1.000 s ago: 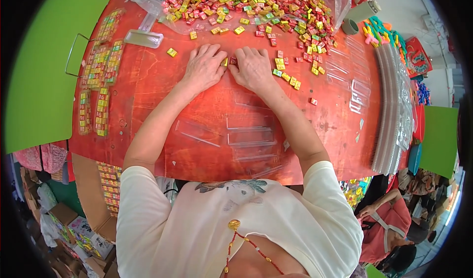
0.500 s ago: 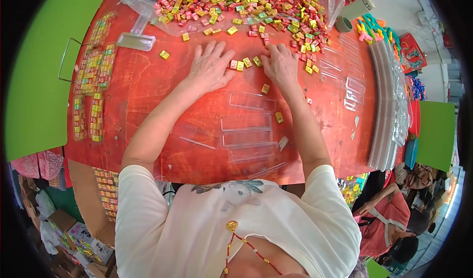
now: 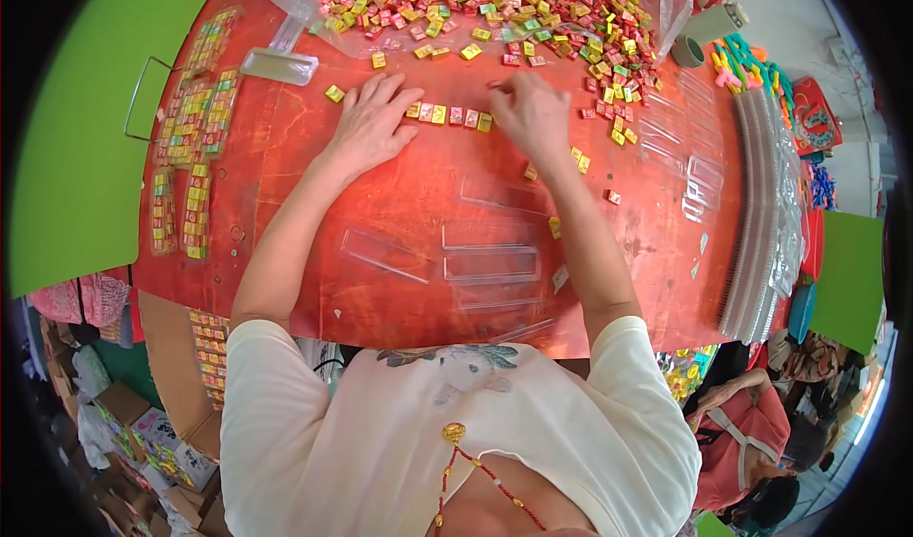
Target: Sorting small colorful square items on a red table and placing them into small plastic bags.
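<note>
A short row of small wrapped candy-like blocks (image 3: pixel 438 115), yellow and red, lies on the red table between my hands. My left hand (image 3: pixel 369 126) rests with fingers apart, its thumb and forefinger on either side of the row's left end. At the right end, my right hand (image 3: pixel 534 114) is curled with its fingertips bent down; whatever they pinch, if anything, is hidden. A few loose blocks (image 3: pixel 580 160) lie beside my right wrist. Clear plastic trays (image 3: pixel 490 263) lie nearer to me, and another clear tray (image 3: pixel 385 254) sits to their left.
A big heap of blocks (image 3: pixel 495 4) on plastic film fills the far side. Filled trays (image 3: pixel 197 209) lie at the left, near a clear scoop-like box (image 3: pixel 279 66). Stacked clear trays (image 3: pixel 756 214) line the right edge. A person in red (image 3: pixel 747 432) is at the lower right.
More blocks now stand in the row, which shows farther left. My left hand has shifted left and toward me; my right hand's fingers have curled. The whole view has shifted slightly.
</note>
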The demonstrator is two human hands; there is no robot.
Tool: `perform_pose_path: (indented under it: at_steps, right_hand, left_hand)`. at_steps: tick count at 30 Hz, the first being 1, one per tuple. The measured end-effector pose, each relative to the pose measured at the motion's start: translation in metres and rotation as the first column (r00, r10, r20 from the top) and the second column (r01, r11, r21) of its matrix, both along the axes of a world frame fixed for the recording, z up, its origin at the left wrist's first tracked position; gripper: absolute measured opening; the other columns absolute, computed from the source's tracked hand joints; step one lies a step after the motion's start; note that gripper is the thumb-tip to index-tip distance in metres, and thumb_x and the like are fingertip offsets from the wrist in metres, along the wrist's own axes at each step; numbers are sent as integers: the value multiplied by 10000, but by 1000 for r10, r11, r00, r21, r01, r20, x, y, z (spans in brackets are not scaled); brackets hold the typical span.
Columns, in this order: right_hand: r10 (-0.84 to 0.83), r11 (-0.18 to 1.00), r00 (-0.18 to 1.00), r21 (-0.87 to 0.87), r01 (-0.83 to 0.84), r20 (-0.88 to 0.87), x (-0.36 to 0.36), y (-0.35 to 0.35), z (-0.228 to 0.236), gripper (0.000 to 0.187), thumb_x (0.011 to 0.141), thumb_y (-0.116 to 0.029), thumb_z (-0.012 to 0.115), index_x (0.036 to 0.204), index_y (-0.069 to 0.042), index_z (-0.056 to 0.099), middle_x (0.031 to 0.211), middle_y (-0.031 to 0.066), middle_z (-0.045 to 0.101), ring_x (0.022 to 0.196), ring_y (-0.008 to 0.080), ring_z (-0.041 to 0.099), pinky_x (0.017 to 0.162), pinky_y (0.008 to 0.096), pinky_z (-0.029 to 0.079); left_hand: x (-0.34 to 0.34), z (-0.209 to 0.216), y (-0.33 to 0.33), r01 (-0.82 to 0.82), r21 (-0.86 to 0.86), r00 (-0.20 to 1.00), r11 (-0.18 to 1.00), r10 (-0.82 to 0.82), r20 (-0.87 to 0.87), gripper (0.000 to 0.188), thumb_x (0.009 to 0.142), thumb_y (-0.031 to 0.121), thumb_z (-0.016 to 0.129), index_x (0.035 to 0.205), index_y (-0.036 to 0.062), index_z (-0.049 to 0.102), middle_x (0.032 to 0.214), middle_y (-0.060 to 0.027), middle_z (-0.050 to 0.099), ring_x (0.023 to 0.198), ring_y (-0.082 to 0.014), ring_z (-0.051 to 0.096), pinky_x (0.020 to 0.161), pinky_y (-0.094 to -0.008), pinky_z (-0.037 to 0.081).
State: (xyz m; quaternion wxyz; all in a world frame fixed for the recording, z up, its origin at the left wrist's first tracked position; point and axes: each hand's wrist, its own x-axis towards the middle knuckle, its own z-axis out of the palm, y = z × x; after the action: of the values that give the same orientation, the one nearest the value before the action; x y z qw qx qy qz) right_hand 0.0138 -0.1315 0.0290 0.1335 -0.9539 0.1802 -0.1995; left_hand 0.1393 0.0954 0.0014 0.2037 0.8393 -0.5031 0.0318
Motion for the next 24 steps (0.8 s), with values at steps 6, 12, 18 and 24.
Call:
perform_pose_path:
  at_steps: [6, 12, 18, 24]
  right_hand:
    - [132, 991, 988, 3, -133, 80, 13, 65, 5, 230, 852, -299, 657, 831, -70, 663, 811, 111, 674, 776, 298, 660, 776, 467, 408]
    - [111, 991, 993, -83, -108, 38, 29, 88, -8, 246, 838, -321, 677, 830, -77, 642, 823, 103, 661, 810, 293, 651, 762, 460, 387]
    - [151, 985, 988, -94, -148, 27, 17, 86, -4, 254, 843, -317, 670, 851, -69, 613, 827, 115, 637, 830, 303, 641, 765, 461, 387]
    - [155, 987, 987, -38, -156, -32, -25, 37, 0, 333, 857, -193, 647, 1173, -96, 616, 938, 115, 620, 935, 310, 621, 821, 455, 411]
  left_hand:
    - [3, -7, 2, -4, -39, 1000, 999, 5, 23, 378, 867, 197, 649, 1227, 98, 584, 1402, -157, 513, 1345, -353, 430, 1086, -521, 332]
    - [5, -7, 16, -17, -93, 999, 996, 21, 35, 364, 848, 160, 647, 1198, 76, 590, 1374, -159, 534, 1323, -357, 451, 1084, -502, 348]
    - [4, 6, 23, -35, -63, 999, 997, 35, -1, 423, 842, 177, 671, 1237, 65, 569, 1272, -164, 543, 1271, -351, 484, 1030, -488, 406]
    - [-12, 35, 17, -87, 108, 986, 990, 101, -132, 501, 858, 201, 697, 1305, 51, 531, 1167, -164, 514, 1131, -361, 573, 886, -481, 518]
